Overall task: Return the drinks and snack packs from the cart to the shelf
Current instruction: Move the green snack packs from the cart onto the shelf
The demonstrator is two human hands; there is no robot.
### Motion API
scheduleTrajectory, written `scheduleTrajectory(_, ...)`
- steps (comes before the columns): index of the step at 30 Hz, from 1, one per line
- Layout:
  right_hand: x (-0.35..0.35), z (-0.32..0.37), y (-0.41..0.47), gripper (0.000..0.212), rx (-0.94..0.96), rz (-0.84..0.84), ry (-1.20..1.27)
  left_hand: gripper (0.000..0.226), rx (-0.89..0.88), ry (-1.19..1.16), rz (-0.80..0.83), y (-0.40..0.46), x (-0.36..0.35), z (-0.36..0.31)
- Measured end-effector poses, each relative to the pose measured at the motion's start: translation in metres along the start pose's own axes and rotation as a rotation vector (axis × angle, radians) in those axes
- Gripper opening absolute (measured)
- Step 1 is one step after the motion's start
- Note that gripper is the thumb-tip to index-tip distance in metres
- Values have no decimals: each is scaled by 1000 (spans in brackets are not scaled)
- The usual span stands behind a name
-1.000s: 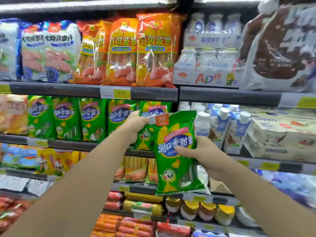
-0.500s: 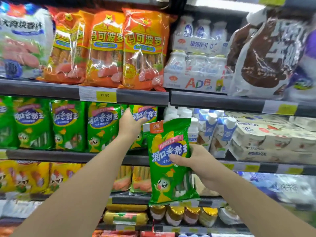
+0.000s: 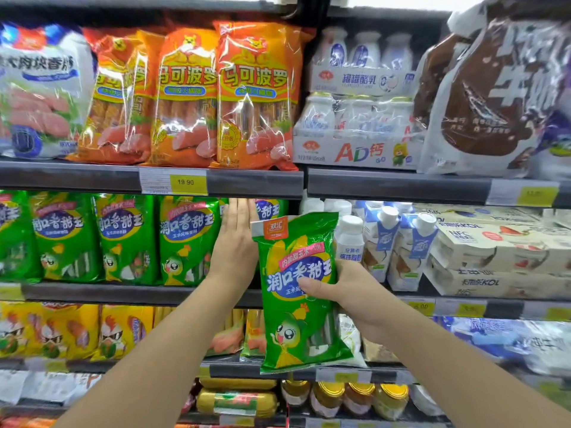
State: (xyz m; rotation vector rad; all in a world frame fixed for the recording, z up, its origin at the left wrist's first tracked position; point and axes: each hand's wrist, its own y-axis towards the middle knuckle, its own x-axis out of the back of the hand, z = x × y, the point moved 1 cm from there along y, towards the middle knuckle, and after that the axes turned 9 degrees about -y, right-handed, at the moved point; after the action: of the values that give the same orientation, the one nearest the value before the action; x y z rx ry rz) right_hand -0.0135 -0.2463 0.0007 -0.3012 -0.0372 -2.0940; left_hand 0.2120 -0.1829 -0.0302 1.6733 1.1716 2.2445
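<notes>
- On the second shelf (image 3: 129, 293) from the top in view, a row of green snack packs (image 3: 126, 239) already stands upright, side by side, all of the same print as the one we carry.
- Our right hand (image 3: 349, 291) grips the green corn-sausage pack (image 3: 296, 288) around its middle, thumb across the front, holding it upright and in front of the shelf edge, not yet resting on the board.
- Our left hand (image 3: 236, 242) is flat, fingers straight and together, pressed edge-on between two shelved packs, at the right end of the green row; it holds nothing.
- We judge that the left hand is making or keeping a gap there, so this pack is near its slot but not yet placed.
- To the right of that gap stand white drink bottles (image 3: 349, 239) and small cartons (image 3: 386, 242); whether any of them came from the cart we cannot tell.
- The cart is out of view, so we cannot say how many drinks or packs are left.
- What remains for this item, in our judgement: slide it into the gap, stand it upright, let go.
</notes>
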Motion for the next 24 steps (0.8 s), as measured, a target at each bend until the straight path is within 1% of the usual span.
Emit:
scheduleTrajectory(1,0,-1,2,36,-2,-3,4,74,16,-31,22,3,-1,4)
scheduleTrajectory(4,-3,-2,8,35,-10,-11,27,72,-53,-67,7,-1,5,4)
scheduleTrajectory(5,-6,-2,11,34,-10,-20,36,69,-65,-119,-15,-5,12,4)
scheduleTrajectory(6,-11,0,14,33,-12,-30,46,65,-43,-260,-41,-11,20,5)
scheduleTrajectory(7,-16,1,18,31,-11,-42,52,55,25,-423,-44,-16,30,8)
scheduleTrajectory(9,-29,6,27,27,-5,-64,71,22,211,-690,-80,-29,49,18)
scheduleTrajectory(10,-35,10,31,29,-5,-82,82,15,328,-812,-103,-35,54,23)
scheduleTrajectory(11,-40,13,37,32,-2,-97,90,14,415,-928,-118,-42,61,27)
scheduleTrajectory(12,-45,17,44,33,-4,-120,97,13,466,-996,-119,-49,67,30)
scheduleTrajectory(14,-54,25,56,27,8,-167,92,10,447,-982,-73,-59,77,34)
scheduleTrajectory(16,-61,36,66,26,34,-205,68,29,401,-925,6,-68,80,35)
scheduleTrajectory(17,-63,43,69,34,25,-223,57,41,374,-880,47,-71,80,36)
scheduleTrajectory(19,-65,53,78,71,-14,-253,52,62,272,-707,116,-76,77,36)
scheduleTrajectory(20,-66,57,82,83,-22,-258,45,71,211,-601,135,-78,76,36)
scheduleTrajectory(21,-67,60,87,88,-19,-258,33,77,158,-509,143,-78,75,34)
scheduleTrajectory(22,-69,61,92,88,-22,-267,34,82,119,-441,140,-76,74,34)
scheduleTrajectory(23,-69,61,97,82,-18,-275,25,84,96,-395,140,-74,74,32)
scheduleTrajectory(24,-70,60,102,68,-19,-294,10,84,79,-359,146,-71,74,31)
